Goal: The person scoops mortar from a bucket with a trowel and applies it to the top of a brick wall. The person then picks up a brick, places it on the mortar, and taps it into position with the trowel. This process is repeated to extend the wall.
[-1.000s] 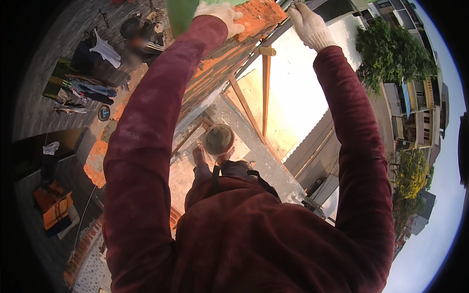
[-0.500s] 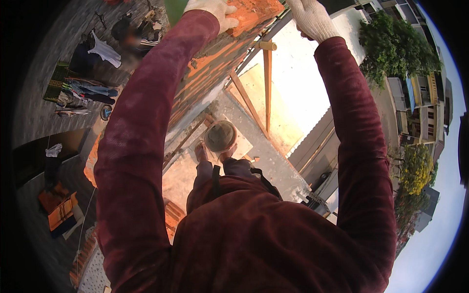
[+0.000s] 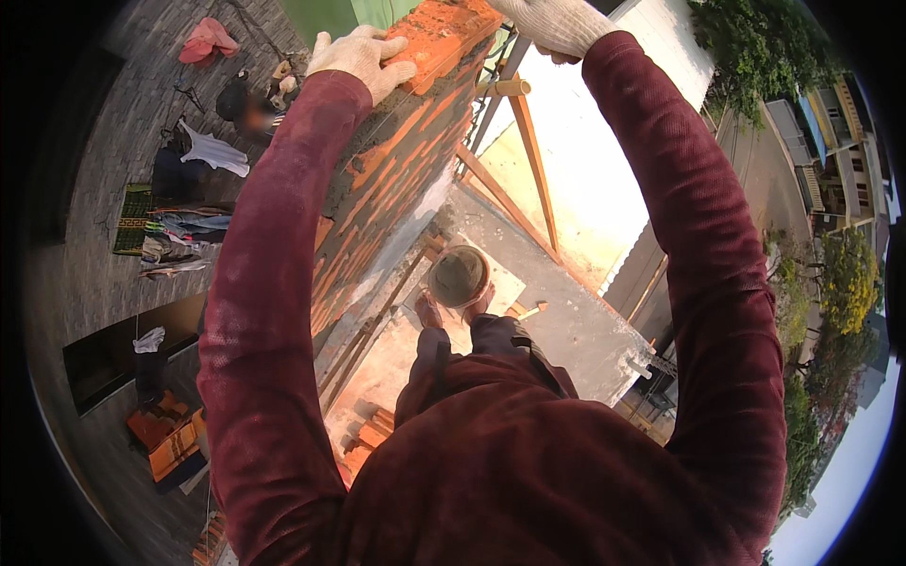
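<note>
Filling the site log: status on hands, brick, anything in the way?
Left hand spread, touching orange brick atop wall. Right hand near brick's far end, grip unclear. Tan pole below right hand.

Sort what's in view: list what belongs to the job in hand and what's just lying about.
Likely part of the job:
orange brick under the gloved left hand
brick wall beneath it
bucket of grey mix
loose bricks

Seemingly just lying about:
pink cloth
white shirt
assorted clothes
</note>
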The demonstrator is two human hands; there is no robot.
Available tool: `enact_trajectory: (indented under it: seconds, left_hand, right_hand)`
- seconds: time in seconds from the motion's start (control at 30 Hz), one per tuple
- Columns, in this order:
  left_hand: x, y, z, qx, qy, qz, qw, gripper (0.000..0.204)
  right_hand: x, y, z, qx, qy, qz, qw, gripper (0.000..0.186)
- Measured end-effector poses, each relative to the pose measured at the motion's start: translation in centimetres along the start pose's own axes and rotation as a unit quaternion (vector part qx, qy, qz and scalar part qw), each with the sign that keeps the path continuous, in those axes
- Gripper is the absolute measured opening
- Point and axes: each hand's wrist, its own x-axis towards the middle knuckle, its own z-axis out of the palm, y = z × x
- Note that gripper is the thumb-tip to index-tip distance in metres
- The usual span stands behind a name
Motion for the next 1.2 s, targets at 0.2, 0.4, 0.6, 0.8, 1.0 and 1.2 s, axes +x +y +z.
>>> enact_trajectory:
  seconds: [0.2, 0.4, 0.6, 0.8, 1.0, 1.2]
  left_hand:
    - [0.5, -0.2, 0.3, 0.005, 0.007, 0.024, 1.0, 0.055]
    - [0.8, -0.1, 0.2, 0.015, -0.008, 0.019, 1.0, 0.055]
    - [0.8, -0.6, 0.6, 0.046, -0.006, 0.019, 0.999, 0.059]
    - [0.8, -0.3, 0.3, 0.054, 0.006, 0.021, 0.998, 0.059]
    - [1.1, -0.9, 0.9, 0.036, 0.01, 0.037, 0.999, 0.061]
    - [0.8, 0.2, -0.3, 0.01, 0.007, 0.02, 1.0, 0.058]
  right_hand:
    - [-1.2, -2.1, -0.5, -0.165, -0.052, 0.079, 0.982, 0.057]
    - [-0.7, 0.0, 2.0, -0.026, 0.023, -0.068, 0.997, 0.056]
    - [-0.1, -0.7, 3.9, 0.263, 0.044, -0.232, 0.935, 0.044]
    - [0.6, 0.4, 5.1, 0.036, -0.023, -0.068, 0.997, 0.045]
    - [-0.6, 1.2, 4.3, -0.069, 0.047, -0.14, 0.987, 0.036]
    - [-11.3, 0.7, 11.2, 0.343, 0.242, 0.111, 0.901, 0.045]
